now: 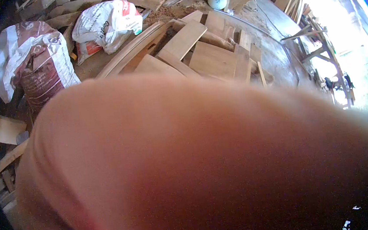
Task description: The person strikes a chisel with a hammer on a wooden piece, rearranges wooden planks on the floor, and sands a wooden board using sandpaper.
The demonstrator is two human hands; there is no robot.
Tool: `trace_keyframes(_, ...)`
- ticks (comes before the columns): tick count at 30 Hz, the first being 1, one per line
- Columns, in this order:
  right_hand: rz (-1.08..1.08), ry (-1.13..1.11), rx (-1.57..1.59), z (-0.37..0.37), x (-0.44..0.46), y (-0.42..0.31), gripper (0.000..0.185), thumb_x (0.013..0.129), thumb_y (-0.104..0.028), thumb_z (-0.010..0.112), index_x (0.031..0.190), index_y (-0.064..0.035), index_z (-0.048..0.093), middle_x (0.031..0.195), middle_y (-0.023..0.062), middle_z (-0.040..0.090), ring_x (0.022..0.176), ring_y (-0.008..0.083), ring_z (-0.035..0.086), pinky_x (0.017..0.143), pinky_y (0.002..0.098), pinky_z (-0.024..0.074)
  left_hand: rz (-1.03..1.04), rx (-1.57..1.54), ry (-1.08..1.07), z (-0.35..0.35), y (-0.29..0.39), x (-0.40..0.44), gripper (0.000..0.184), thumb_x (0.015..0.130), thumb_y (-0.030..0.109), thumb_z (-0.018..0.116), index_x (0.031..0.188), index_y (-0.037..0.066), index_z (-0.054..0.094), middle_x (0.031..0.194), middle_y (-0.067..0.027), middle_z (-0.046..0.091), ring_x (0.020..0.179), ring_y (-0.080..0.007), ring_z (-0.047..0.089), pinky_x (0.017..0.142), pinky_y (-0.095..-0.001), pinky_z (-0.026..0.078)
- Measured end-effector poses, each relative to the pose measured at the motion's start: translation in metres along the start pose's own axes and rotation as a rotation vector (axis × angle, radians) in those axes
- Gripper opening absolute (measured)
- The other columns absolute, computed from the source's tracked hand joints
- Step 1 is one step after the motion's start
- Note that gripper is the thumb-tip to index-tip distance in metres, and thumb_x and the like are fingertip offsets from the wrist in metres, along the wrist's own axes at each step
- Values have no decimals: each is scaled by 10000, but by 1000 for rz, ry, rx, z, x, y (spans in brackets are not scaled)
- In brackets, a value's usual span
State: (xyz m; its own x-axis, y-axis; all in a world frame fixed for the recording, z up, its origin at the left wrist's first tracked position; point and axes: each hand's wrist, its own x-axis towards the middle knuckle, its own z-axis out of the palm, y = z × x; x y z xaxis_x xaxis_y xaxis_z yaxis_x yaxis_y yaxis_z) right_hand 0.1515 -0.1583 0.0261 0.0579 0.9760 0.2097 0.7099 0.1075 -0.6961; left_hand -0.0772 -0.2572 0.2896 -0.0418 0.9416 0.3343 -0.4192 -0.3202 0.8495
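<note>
Bare skin of a hand or arm [196,153], blurred and very near the camera, covers most of the lower view. It stretches from the lower left to the right edge, with skin folds at the left end. Whether it belongs to my left or my right side I cannot tell. No separate fingers can be made out, and anything held is hidden. Beyond its upper edge lie several flat wooden boards [212,61] in a pile.
A brown-and-white sack [41,61] slumps at the upper left, beside a white printed sack [106,25]. Farther back is a round white object [217,1]. A wooden frame [324,45] stands at the right by bright daylight. Wood scraps [3,126] lie at the left.
</note>
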Motion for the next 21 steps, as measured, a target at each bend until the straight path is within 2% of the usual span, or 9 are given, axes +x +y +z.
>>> trace_keyframes(2, -57, 70, 155, 30, -20, 79, 355, 942, -96, 580, 1292, -46, 613, 1349, 184, 589, 1341, 378, 470, 1084, 435, 418, -41, 0, -14, 0, -2, -6, 171, 959, 176, 594, 839, 60, 562, 809, -82, 613, 771, -228, 638, 796, -428, 509)
trace_keyframes(4, 8, 32, 134, 34, -23, 81, 359, 940, -93, 581, 1295, -46, 610, 1353, 183, 585, 1344, 380, 466, 1086, 437, 414, -123, 10, -10, 0, -3, -16, 171, 957, 173, 601, 835, 59, 563, 804, -82, 615, 772, -227, 640, 793, -421, 512)
trace_keyframes(16, -94, -15, 13, 49, -31, 81, 414, 919, -62, 589, 1332, -55, 578, 1407, 182, 537, 1374, 400, 418, 1116, 466, 369, -168, 105, -69, -3, -8, -10, 176, 940, 152, 645, 813, 56, 570, 775, -85, 632, 780, -221, 650, 776, -374, 532)
trace_keyframes(19, -170, 40, -40, 54, -32, 80, 429, 913, -54, 592, 1342, -57, 569, 1421, 182, 525, 1381, 405, 406, 1123, 473, 358, -105, 107, -125, -1, -20, 8, 179, 935, 147, 656, 807, 55, 572, 768, -86, 637, 782, -220, 652, 771, -362, 537)
trace_keyframes(21, -154, 42, -78, 55, -33, 73, 440, 909, -49, 593, 1348, -59, 564, 1430, 182, 517, 1386, 408, 398, 1128, 477, 350, -136, 104, -158, 1, -28, 9, 181, 933, 144, 664, 804, 54, 573, 763, -86, 640, 783, -219, 654, 768, -354, 540)
